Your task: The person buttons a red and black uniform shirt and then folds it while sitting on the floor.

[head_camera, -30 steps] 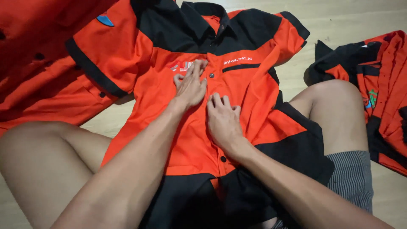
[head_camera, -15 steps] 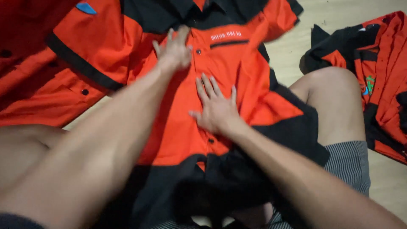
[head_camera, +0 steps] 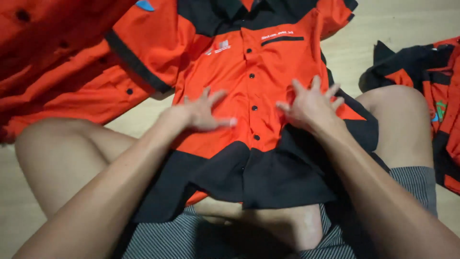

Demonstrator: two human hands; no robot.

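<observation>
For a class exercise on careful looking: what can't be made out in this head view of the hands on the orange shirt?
- Orange shirt: collar top cut off by the upper edge.
- Chest lettering: too small.
- Cloth beneath left hand and right hand: hidden by them.
- Right-hand garment: cut off by the frame edge.

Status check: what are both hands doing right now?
Left hand, right hand spread flat on orange shirt. Shirt buttoned, front up. Nothing between them.

A single head-worn camera looks steeply down from close above at the seated person's lap and the floor beyond. Both forearms enter from the bottom corners toward the centre. An orange and black shirt (head_camera: 249, 96) fills the middle; pale floor (head_camera: 393, 24) shows upper right.
</observation>
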